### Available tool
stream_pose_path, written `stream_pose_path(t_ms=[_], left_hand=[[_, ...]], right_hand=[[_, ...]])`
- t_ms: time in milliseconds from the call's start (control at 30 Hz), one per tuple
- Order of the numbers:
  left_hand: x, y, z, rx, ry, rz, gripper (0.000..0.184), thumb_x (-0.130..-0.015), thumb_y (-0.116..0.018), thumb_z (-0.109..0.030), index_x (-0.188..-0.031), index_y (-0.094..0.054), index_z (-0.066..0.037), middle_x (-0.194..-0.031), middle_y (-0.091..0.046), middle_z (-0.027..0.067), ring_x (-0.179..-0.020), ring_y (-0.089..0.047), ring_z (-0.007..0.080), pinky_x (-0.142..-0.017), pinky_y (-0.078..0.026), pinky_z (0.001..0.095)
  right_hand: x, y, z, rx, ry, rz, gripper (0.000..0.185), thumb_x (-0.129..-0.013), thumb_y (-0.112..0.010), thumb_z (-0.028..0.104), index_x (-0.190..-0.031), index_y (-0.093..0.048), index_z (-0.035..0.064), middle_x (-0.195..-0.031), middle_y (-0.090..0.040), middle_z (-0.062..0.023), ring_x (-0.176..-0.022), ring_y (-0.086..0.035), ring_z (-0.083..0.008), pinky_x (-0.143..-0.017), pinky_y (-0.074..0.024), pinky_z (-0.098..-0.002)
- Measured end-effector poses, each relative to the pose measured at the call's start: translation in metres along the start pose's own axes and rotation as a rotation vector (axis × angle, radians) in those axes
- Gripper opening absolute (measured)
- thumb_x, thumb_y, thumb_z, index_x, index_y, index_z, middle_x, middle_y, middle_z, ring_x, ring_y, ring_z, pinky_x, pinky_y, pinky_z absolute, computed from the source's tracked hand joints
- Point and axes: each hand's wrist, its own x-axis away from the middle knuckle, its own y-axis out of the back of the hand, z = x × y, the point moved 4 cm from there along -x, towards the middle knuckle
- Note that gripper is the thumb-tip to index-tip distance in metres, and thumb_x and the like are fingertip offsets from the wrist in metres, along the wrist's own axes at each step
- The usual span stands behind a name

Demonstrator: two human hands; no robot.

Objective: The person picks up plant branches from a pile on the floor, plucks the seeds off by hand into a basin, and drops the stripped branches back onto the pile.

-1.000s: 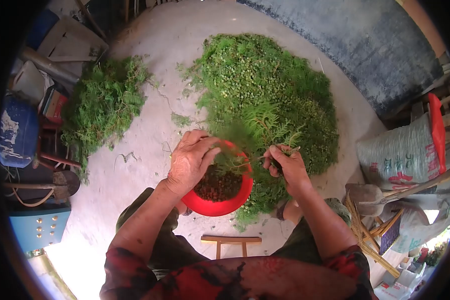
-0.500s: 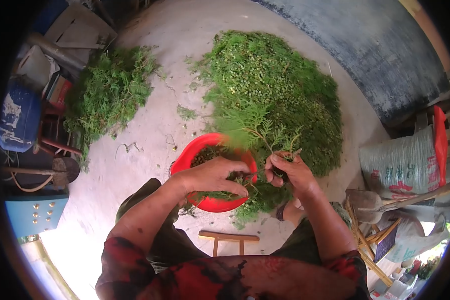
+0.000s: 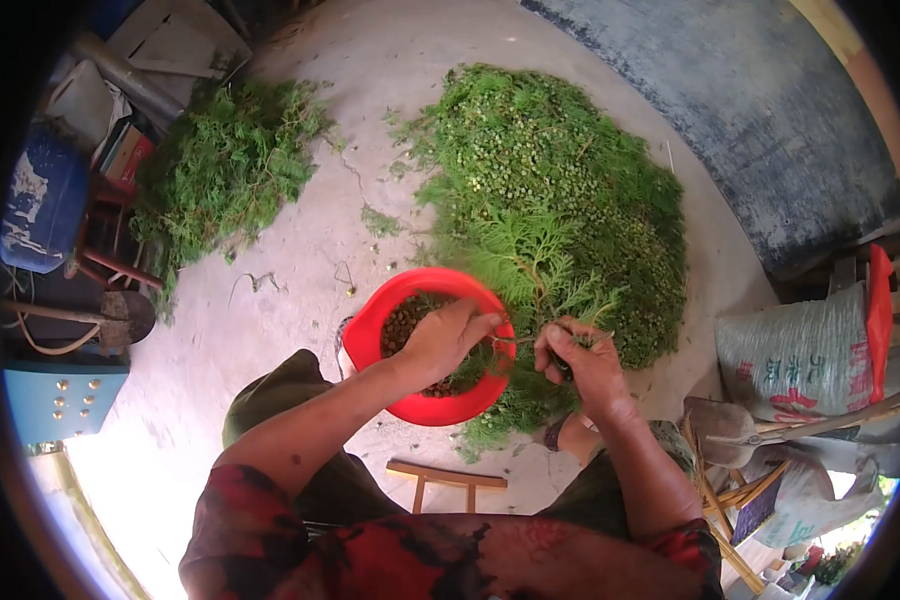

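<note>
My left hand (image 3: 444, 342) is over the red basin (image 3: 368, 322), thumb and fingers pinched at the end of a thin green twig. My right hand (image 3: 586, 366) is closed around a leafy evergreen branch (image 3: 536, 268) to the right of the rim. Its feathery sprays point up and away from me. A small dark thing shows under the right fingers; I cannot make out what it is. Round brownish-green cones (image 3: 400, 326) and some green sprigs lie in the basin. Beyond it spreads a large heap of evergreen cuttings (image 3: 570, 170) studded with pale green cones.
A second pile of green branches (image 3: 235, 160) lies at the left by a blue container (image 3: 42, 200) and a shovel (image 3: 125, 318). At the right stand a stuffed woven sack (image 3: 795, 350) and another shovel (image 3: 720, 430). A wooden stool (image 3: 446, 474) is between my legs.
My left hand has moved forward over the basin, and the greenery under its fingers has gone from there. My right hand has turned slightly, still gripping the branch.
</note>
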Motion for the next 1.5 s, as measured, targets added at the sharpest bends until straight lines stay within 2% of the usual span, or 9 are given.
stream_pose_path(t_ms=[67, 267, 400, 500, 600, 933, 1133, 1333, 1500], left_hand=[[-0.002, -0.006, 0.022, -0.205, -0.233, -0.094, 0.028, -0.09, -0.054, -0.027, -0.095, -0.056, 0.0, -0.079, -0.059, 0.0216, -0.079, -0.06, 0.0372, -0.067, -0.046, 0.045], [-0.015, 0.03, 0.096, 0.128, 0.563, -0.041, 0.019, -0.085, -0.055, -0.017, -0.099, -0.061, -0.005, -0.095, -0.063, 0.017, -0.091, -0.059, 0.0367, -0.078, -0.048, 0.0442], [-0.018, 0.042, 0.066, -0.239, -0.219, -0.303, 0.021, -0.085, -0.062, -0.02, -0.102, -0.065, -0.008, -0.081, -0.065, 0.012, -0.081, -0.062, 0.0343, -0.078, -0.048, 0.0372], [-0.013, 0.049, 0.004, 0.426, 0.341, 0.1, 0.021, -0.086, -0.062, -0.024, -0.098, -0.066, -0.007, -0.085, -0.067, 0.011, -0.083, -0.063, 0.0313, -0.077, -0.048, 0.0368], [-0.007, 0.038, -0.012, 0.188, 0.203, 0.439, 0.038, -0.083, -0.063, -0.036, -0.104, -0.064, -0.003, -0.093, -0.066, 0.0154, -0.091, -0.063, 0.0282, -0.081, -0.048, 0.0351], [0.004, 0.008, 0.001, 0.275, 0.239, 0.152, 0.05, -0.076, -0.072, -0.036, -0.106, -0.059, 0.001, -0.095, -0.065, 0.0129, -0.084, -0.062, 0.0215, -0.071, -0.048, 0.0321], [0.01, -0.002, 0.0, 0.989, 0.657, 0.277, 0.045, -0.078, -0.072, -0.036, -0.108, -0.058, -0.005, -0.086, -0.058, -0.0006, -0.068, -0.05, 0.0053, -0.047, -0.034, 0.0182], [0.015, -0.001, -0.003, 1.069, 0.773, 0.23, 0.038, -0.083, -0.068, -0.036, -0.109, -0.058, -0.009, -0.083, -0.058, -0.0021, -0.059, -0.045, 0.003, -0.043, -0.03, 0.019], [0.01, 0.01, 0.001, 0.892, 0.658, 0.47, 0.04, -0.085, -0.064, -0.04, -0.108, -0.059, -0.008, -0.079, -0.056, -0.0042, -0.055, -0.041, 0.0021, -0.043, -0.029, 0.0194]], right_hand=[[0.006, -0.008, 0.0, 0.029, 0.072, 0.02, 0.018, -0.092, -0.055, 0.017, -0.083, -0.062, 0.0025, -0.071, -0.057, -0.0047, -0.059, -0.051, -0.0117, -0.051, -0.0393, -0.0241], [0.02, 0.009, 0.016, 0.141, 0.079, 0.071, 0.012, -0.092, -0.054, 0.013, -0.089, -0.062, 0.0053, -0.081, -0.06, 0.0002, -0.076, -0.056, -0.0076, -0.062, -0.0447, -0.0226], [0.018, 0.02, 0.022, 0.183, 0.133, 0.132, 0.012, -0.092, -0.055, 0.014, -0.088, -0.062, 0.005, -0.081, -0.061, -0.0002, -0.076, -0.057, -0.0086, -0.062, -0.0451, -0.023], [0.018, 0.022, 0.026, 0.165, 0.1, 0.102, 0.013, -0.092, -0.055, 0.015, -0.089, -0.062, 0.0049, -0.081, -0.061, -0.0003, -0.076, -0.057, -0.0091, -0.062, -0.0454, -0.0234], [0.017, 0.025, 0.023, 0.159, 0.109, 0.091, 0.013, -0.092, -0.055, 0.015, -0.091, -0.063, 0.005, -0.081, -0.061, -0.0001, -0.077, -0.057, -0.0089, -0.062, -0.0457, -0.0235], [0.016, 0.001, 0.015, 0.118, 0.161, -0.017, 0.015, -0.092, -0.054, 0.015, -0.088, -0.063, 0.0032, -0.077, -0.061, -0.0043, -0.071, -0.056, -0.0108, -0.058, -0.0444, -0.0248], [0.012, -0.001, 0.013, 0.106, 0.16, 0.039, 0.017, -0.092, -0.054, 0.015, -0.086, -0.062, 0.0026, -0.077, -0.061, -0.0051, -0.066, -0.054, -0.0109, -0.056, -0.0436, -0.0249], [0.004, 0.002, 0.009, 0.041, 0.128, 0.023, 0.018, -0.092, -0.055, 0.016, -0.082, -0.062, 0.0021, -0.074, -0.059, -0.0054, -0.062, -0.053, -0.0117, -0.053, -0.0411, -0.0249], [0.005, 0.016, 0.006, -0.018, 0.077, -0.01, 0.018, -0.092, -0.055, 0.015, -0.085, -0.064, 0.0023, -0.076, -0.057, -0.0023, -0.067, -0.054, -0.0089, -0.055, -0.0412, -0.0229]])
